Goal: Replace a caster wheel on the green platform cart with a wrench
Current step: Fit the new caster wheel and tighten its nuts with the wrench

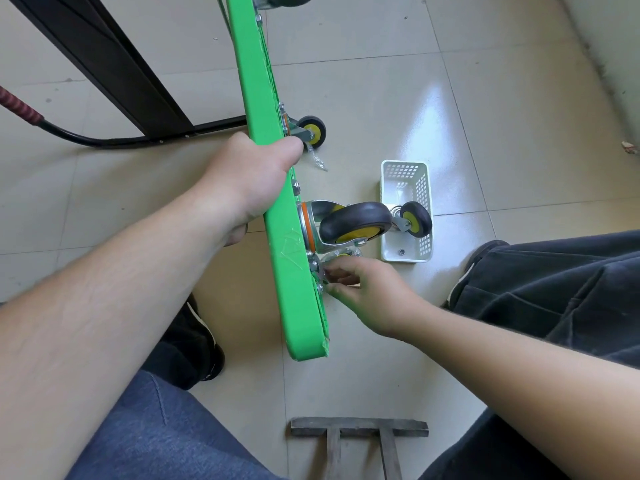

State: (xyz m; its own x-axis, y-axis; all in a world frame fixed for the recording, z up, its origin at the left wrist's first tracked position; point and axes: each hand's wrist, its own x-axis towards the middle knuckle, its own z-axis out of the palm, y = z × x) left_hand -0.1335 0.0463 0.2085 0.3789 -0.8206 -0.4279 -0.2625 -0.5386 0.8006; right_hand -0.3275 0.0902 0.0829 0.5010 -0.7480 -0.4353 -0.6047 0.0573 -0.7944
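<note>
The green platform cart (277,188) stood on edge on the tiled floor (381,98), running from 12 o'clock toward 6. The left hand (249,181) clenched its upper rim. The right hand (367,292) pinched fingertips (332,289) at a bolt (319,289) under the large caster wheel (355,223). At 3 o'clock, a white basket (391,199) held a spare caster (414,220) and a nut (401,251).
</note>
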